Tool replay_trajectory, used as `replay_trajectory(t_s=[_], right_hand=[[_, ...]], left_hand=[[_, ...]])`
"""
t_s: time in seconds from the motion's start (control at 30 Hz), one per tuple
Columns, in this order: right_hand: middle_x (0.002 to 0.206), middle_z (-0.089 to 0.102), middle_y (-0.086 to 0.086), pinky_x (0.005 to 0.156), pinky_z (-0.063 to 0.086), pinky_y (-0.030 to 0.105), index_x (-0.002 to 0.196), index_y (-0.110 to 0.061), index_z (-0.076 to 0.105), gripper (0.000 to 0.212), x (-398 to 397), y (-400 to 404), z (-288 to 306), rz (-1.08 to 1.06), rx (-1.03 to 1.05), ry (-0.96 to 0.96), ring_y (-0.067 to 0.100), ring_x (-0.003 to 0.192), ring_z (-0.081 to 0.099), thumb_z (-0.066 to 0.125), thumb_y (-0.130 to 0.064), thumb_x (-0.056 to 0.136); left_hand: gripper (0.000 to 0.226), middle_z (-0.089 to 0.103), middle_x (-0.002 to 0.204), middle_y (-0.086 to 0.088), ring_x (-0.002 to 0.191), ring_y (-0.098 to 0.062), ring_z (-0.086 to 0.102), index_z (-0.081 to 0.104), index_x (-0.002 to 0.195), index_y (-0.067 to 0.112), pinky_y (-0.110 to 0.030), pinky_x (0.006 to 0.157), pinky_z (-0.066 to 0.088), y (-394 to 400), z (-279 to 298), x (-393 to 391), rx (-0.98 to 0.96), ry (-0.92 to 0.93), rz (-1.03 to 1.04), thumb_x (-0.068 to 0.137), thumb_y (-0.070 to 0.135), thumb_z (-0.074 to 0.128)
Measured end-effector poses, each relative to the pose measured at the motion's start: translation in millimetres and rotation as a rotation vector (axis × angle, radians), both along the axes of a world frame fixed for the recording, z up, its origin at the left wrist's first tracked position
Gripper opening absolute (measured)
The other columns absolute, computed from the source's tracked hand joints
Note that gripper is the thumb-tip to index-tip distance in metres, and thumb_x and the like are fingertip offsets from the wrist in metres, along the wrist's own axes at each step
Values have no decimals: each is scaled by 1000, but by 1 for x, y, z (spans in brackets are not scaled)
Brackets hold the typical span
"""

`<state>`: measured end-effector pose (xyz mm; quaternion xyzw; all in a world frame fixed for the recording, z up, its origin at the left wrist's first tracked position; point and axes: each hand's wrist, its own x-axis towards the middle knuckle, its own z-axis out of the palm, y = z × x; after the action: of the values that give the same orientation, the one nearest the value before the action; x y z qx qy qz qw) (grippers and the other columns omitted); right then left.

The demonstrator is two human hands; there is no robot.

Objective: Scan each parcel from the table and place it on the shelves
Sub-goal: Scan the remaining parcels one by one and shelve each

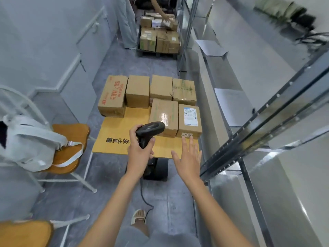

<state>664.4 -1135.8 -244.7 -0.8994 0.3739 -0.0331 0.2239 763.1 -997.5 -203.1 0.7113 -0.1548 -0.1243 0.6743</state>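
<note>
My left hand grips the handle of a black barcode scanner, whose head points toward the parcels. My right hand hovers open, fingers spread, just in front of a cardboard parcel with a white shipping label and a small tag reading 6922. Beside that parcel sits a taped parcel. Several more cardboard parcels stand behind them, among them one with red print. All rest on a yellow wooden table. Metal shelves run along the right.
A wooden chair with a grey bag stands to the left, another chair at the bottom left. Farther down the aisle is a cart stacked with boxes, with another person's arm reaching over it. The scanner's cable trails to the floor.
</note>
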Motion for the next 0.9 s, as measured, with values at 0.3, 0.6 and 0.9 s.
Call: replay_trajectory(t_s=[0.3,0.6,0.9], right_hand=[[169,-6,4,123,-5,47,161,-25,10,69,37,-42,-31,-200,127,76,28,156,-4,42,-47,105],[169,6,9,124,2,50,159,-23,19,72,84,-135,-59,-287,198,45,30,155,3,54,-44,101],[169,5,9,123,1,51,160,-20,16,82,125,-222,-90,-246,296,31,30,155,5,63,-40,95]], left_hand=[[54,67,104,1,57,-12,63,39,126,50,-24,53,55,-61,-30,59,78,77,-92,97,15,68],[51,65,113,3,55,-14,64,40,132,37,-24,55,56,-148,-61,78,84,218,-61,97,12,68],[53,59,117,32,110,-11,66,43,133,37,-34,94,56,-235,-93,95,125,260,18,93,14,71]])
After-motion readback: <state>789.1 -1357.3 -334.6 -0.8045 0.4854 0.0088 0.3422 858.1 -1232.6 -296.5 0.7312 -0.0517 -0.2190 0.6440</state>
